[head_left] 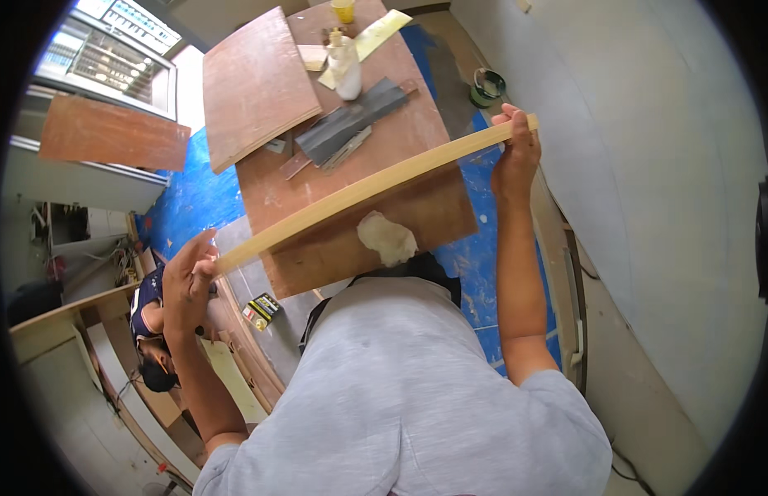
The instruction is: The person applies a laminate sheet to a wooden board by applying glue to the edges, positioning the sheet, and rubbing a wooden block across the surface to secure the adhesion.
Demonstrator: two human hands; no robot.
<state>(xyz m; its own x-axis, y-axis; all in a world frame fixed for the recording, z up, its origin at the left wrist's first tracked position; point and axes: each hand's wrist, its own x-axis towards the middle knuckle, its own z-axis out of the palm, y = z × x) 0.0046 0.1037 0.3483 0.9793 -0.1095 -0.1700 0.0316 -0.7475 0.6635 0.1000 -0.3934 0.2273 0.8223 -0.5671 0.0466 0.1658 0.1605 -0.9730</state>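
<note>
Left hand (188, 281) and right hand (517, 157) clamped on opposite ends of one long, pale-yellow wooden board (374, 188).

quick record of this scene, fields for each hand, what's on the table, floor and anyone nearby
left hand: holds left end of pale wooden strip
right hand: holds its right end
table: brown panel, white bottle, dark grey slab
floor covering: blue, with pale marks
nearby: person in dark top, lower left
</note>
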